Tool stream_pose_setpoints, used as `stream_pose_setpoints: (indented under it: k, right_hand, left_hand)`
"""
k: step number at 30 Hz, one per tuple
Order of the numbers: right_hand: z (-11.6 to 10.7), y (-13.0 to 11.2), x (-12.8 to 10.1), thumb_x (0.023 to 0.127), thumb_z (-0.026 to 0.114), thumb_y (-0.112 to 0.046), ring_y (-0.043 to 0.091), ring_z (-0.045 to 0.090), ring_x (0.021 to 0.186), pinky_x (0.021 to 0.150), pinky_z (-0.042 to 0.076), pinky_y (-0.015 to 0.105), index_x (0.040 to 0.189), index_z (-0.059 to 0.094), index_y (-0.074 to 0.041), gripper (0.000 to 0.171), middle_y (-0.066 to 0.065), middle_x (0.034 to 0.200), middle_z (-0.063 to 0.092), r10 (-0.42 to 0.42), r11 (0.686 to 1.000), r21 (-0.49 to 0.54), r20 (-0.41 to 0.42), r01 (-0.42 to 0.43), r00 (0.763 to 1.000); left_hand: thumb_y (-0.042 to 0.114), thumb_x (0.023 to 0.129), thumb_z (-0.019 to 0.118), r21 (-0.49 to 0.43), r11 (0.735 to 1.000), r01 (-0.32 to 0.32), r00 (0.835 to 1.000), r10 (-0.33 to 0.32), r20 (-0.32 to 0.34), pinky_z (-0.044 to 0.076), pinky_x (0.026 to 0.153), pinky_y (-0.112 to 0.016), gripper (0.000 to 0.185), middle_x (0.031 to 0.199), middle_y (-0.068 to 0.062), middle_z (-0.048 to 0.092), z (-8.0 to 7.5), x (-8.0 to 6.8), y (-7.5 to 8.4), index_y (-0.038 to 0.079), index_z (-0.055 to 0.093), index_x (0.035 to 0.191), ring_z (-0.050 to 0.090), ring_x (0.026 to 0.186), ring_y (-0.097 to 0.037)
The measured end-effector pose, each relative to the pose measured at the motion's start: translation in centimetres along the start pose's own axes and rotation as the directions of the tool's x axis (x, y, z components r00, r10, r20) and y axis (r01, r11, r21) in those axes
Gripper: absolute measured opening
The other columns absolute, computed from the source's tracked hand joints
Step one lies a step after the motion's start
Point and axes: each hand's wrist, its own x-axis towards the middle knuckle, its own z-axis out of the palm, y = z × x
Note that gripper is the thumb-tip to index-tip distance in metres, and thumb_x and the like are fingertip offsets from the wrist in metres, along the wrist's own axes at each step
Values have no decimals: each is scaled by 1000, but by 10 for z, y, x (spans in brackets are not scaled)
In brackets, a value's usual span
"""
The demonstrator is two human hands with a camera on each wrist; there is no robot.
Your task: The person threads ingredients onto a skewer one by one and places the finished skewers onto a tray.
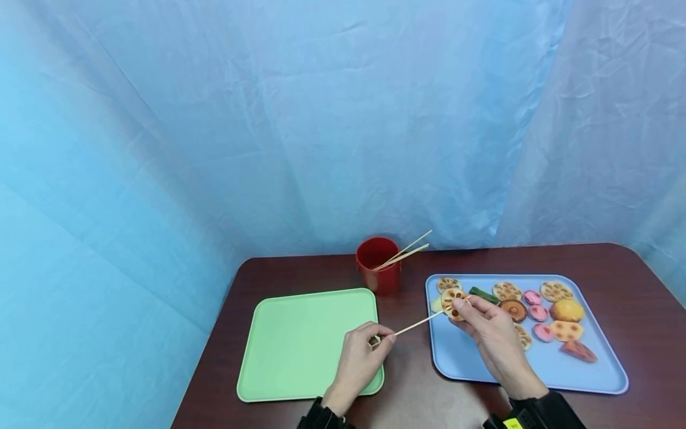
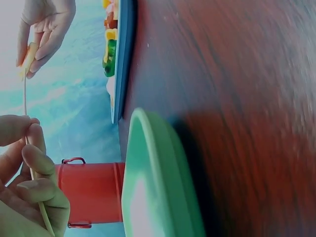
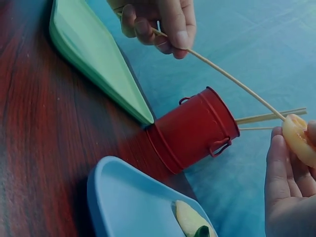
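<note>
My left hand [image 1: 361, 356] pinches a thin wooden skewer [image 1: 418, 323] between thumb and fingers, over the right edge of the green tray [image 1: 305, 345]. In the right wrist view the skewer's far end meets the edge of a lotus root slice [image 3: 297, 140]; how deep the tip goes in is hidden. My right hand [image 1: 495, 342] holds that slice by thumb and fingers, above the left part of the blue tray [image 1: 461, 360]. The left wrist view shows the skewer [image 2: 25, 96] running from the left fingers to the slice.
On the blue tray lie several food pieces: lotus root slices [image 1: 556, 291], a mushroom [image 1: 513, 310], pink round slices [image 1: 538, 313], a yellow lump [image 1: 567, 310] and a green piece [image 1: 484, 294]. Behind the trays stands a red bucket [image 1: 379, 277] with several skewers [image 1: 409, 252]. Blue cloth hangs behind.
</note>
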Motion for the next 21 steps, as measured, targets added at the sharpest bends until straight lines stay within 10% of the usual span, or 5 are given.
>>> stream_pose_setpoints:
  k: [21]
  right_hand:
    - [14,4,0,102,68,-31,10,74,87,79,60,27,107,62,5,36,-1,88,76,-134,950,-286,-5,127,991]
  left_hand:
    - [13,94,75,-296,915,275,961,-258,96,38,54,-21,7,68,8,59,21,13,24,7,80,92,48,60,-5]
